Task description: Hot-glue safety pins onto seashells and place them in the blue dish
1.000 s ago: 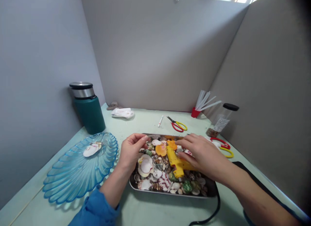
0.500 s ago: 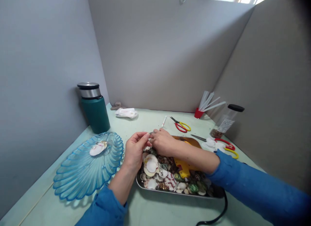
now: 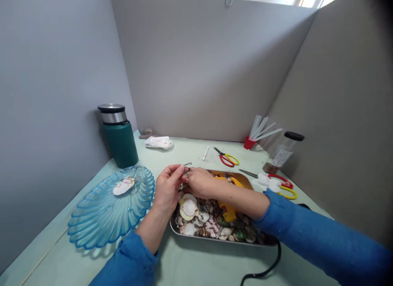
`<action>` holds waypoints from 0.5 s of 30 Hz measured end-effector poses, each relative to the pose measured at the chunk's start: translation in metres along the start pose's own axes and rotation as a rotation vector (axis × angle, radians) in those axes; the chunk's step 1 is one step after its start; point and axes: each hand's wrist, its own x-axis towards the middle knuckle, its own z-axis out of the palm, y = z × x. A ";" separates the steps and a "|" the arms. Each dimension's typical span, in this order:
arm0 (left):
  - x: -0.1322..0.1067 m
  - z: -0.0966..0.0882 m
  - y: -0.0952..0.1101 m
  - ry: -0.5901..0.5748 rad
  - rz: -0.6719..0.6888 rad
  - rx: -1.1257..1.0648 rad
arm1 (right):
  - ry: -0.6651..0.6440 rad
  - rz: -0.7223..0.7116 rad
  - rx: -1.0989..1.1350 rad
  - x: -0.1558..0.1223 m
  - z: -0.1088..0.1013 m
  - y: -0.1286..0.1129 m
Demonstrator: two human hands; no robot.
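Observation:
My left hand (image 3: 167, 187) is closed, thumb and fingers pinching a small thin metal piece (image 3: 188, 164) whose tip sticks out above the fingertips. Right beside it, the fingers of my right hand (image 3: 201, 183) are closed and meet the left fingertips; what they grip is hidden. Both hands are over the back left of a metal tray (image 3: 215, 238) filled with seashells (image 3: 212, 226). A yellow glue gun (image 3: 227, 207) lies on the shells, partly covered by my right forearm. To the left, a blue shell-shaped dish (image 3: 107, 224) holds a white shell (image 3: 122, 187).
A green flask (image 3: 119, 144) stands behind the dish. Across the back are a white plastic packet (image 3: 159, 142), a white stick (image 3: 205, 153) and scissors (image 3: 227, 158). At right are a red cup (image 3: 249, 143) of glue sticks, a jar (image 3: 281, 155) and more scissors (image 3: 287, 191). A black cord (image 3: 270, 269) runs frontward.
My hands have shifted slightly left, still together. More of the metal piece shows above the left fingertips. The whole view has moved a little.

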 end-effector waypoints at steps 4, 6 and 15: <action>0.001 -0.001 0.000 -0.008 0.007 -0.001 | 0.083 0.003 0.088 -0.015 -0.010 0.008; 0.001 -0.002 0.000 -0.012 0.011 0.003 | 0.152 0.014 0.149 -0.033 -0.019 0.014; -0.008 0.006 0.000 -0.122 0.009 0.133 | 0.579 0.023 0.581 -0.104 -0.026 0.027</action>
